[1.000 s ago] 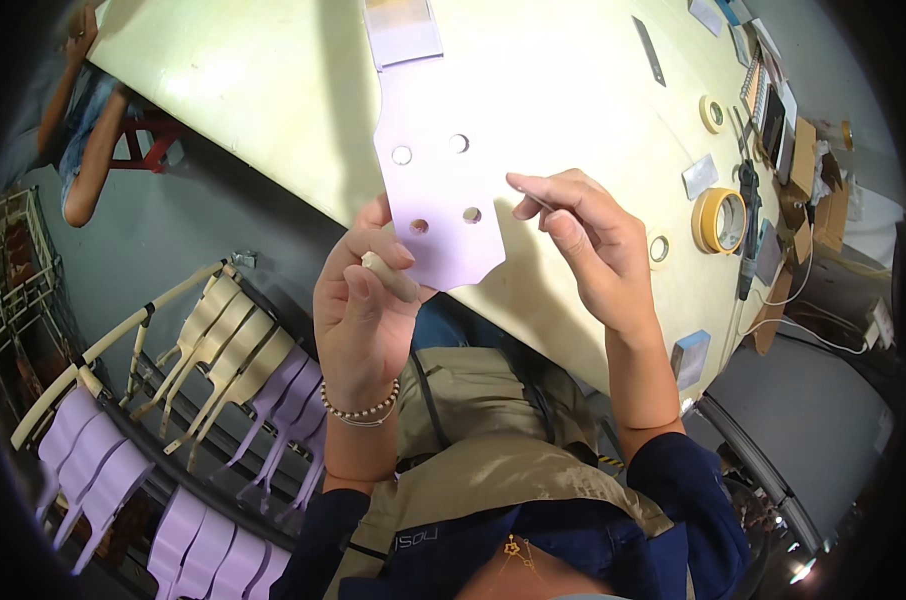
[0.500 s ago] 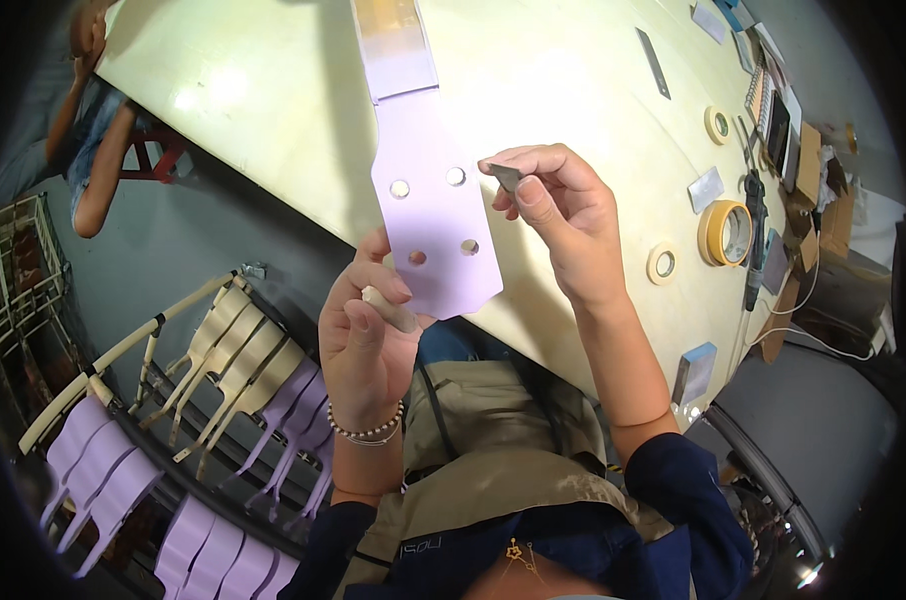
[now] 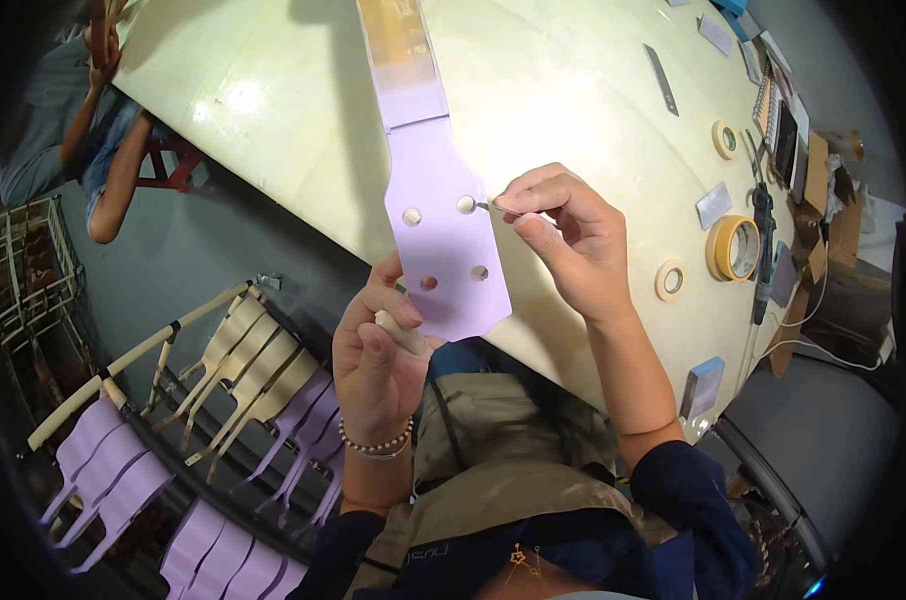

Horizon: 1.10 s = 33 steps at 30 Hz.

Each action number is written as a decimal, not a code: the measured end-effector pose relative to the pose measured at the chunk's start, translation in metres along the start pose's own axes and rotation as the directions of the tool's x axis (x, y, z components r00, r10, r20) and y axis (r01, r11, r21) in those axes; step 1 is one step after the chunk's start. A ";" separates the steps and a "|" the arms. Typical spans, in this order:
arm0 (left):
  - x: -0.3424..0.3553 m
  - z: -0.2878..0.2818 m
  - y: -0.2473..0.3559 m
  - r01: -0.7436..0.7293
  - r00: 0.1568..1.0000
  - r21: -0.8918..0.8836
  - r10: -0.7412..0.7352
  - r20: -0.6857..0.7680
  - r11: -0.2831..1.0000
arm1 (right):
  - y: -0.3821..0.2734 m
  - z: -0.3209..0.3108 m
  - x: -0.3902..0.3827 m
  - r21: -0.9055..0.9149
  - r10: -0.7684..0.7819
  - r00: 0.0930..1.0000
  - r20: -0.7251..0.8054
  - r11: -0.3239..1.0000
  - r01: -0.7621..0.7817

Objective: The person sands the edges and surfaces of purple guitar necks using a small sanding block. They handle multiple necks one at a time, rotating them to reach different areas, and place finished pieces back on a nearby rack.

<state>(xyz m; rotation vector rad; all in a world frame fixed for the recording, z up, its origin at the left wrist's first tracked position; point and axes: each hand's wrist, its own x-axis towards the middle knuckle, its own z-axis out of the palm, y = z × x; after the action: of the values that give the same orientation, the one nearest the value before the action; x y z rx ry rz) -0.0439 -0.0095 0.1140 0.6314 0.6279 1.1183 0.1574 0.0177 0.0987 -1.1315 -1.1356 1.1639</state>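
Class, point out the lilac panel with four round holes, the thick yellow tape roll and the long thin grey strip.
Lilac panel with four round holes (image 3: 447, 243): head view, face between the holes.
Thick yellow tape roll (image 3: 719, 248): head view, outer side.
Long thin grey strip (image 3: 661, 79): head view, middle of its length.

Lilac headstock (image 3: 447, 243): far end runs off the upper edge
Left hand (image 3: 378, 365): partly hidden behind the lilac headstock
Thin dark piece (image 3: 485, 206): mostly covered by the right hand (image 3: 583, 240), too small to identify
Lower lilac parts (image 3: 219, 550): cut by the bottom edge
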 end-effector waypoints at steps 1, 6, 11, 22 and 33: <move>-0.001 0.000 0.000 0.000 1.000 -0.016 0.000 -0.003 1.000 | 0.000 -0.001 -0.002 0.029 0.008 1.000 0.009 1.000 -0.009; 0.000 0.002 0.003 0.019 1.000 -0.042 -0.019 0.004 0.999 | -0.001 -0.010 -0.010 0.302 0.067 0.998 0.003 0.951 -0.065; 0.007 0.013 0.002 0.035 0.998 -0.064 -0.031 0.060 0.997 | 0.005 -0.029 -0.018 0.350 0.129 0.980 -0.154 0.934 -0.068; 0.017 0.033 -0.011 0.052 0.990 -0.033 -0.047 0.132 0.998 | 0.008 -0.054 -0.035 0.445 0.213 0.922 -0.324 0.894 -0.051; 0.021 0.034 -0.019 0.044 0.983 -0.082 -0.029 0.181 0.996 | 0.007 -0.057 -0.040 0.455 0.238 0.906 -0.350 0.889 -0.058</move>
<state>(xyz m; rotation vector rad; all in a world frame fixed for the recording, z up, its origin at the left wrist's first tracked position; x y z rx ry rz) -0.0010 -0.0002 0.1202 0.6368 0.4327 1.0354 0.2113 -0.0245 0.0842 -1.0497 -0.4437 1.1646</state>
